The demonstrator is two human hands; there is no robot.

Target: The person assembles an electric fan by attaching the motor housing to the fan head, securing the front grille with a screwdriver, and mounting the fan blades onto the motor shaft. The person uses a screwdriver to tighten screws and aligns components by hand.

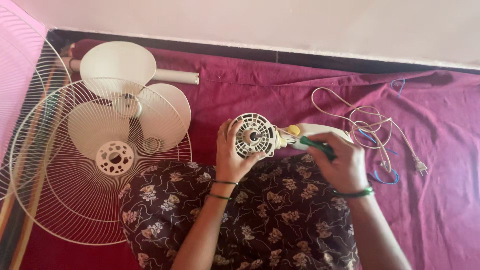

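A cream fan motor housing [255,135] with a round vented face lies on its side at the edge of my lap. My left hand [231,155] grips its left rim. My right hand [341,161] holds a green-handled screwdriver [316,146] whose tip points at the neck of the housing near a yellow knob [294,130]. The cream neck part [320,131] extends to the right, partly hidden under my right hand.
A white wire fan guard [75,175] lies at the left over cream fan blades [117,65]. A cream tube [175,76] lies behind them. A coiled beige power cord with plug [380,130] and blue wires [385,177] rest on the maroon cloth [440,200].
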